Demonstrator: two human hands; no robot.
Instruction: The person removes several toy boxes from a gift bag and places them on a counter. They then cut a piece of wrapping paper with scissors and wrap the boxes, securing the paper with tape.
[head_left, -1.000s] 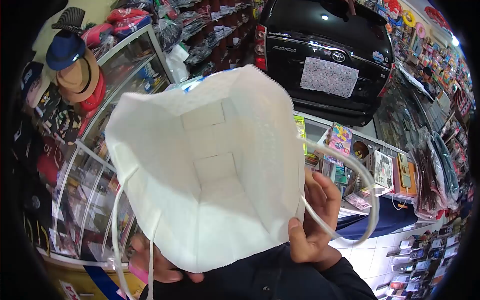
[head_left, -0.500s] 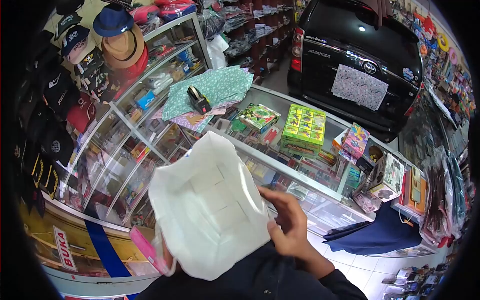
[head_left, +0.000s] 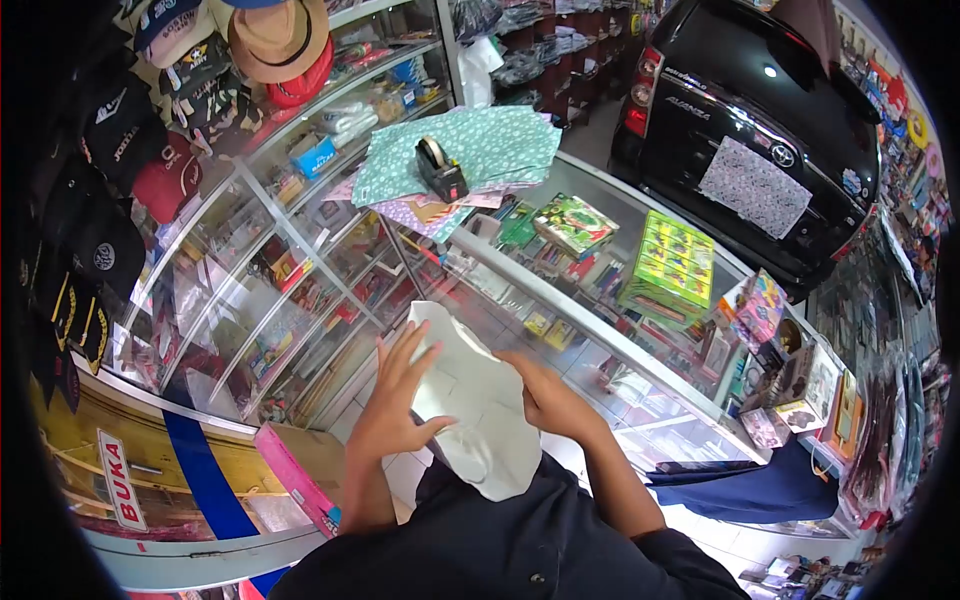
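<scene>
A white paper bag (head_left: 480,405) stands in front of my chest with its mouth toward me, so its creased inside shows. My right hand (head_left: 550,400) grips the bag's right rim, some of its fingers hidden behind the wall. My left hand (head_left: 397,400) lies along the left side with its fingers stretched and spread, the thumb reaching over the opening. Past the bag, a black tape dispenser (head_left: 441,172) rests on sheets of green floral wrapping paper (head_left: 515,142) on the glass counter.
The glass counter (head_left: 600,335) runs across ahead, bearing a green patterned box (head_left: 672,265) and other boxes. A glass display case (head_left: 235,300) and hanging caps stand left. A pink-sided box (head_left: 295,475) is low left. Behind the counter is a black car (head_left: 740,110).
The bag has narrowed and tilted, showing less of its inside. My left hand has come up from below onto its left side. My right hand still holds the right rim. The view has shifted.
</scene>
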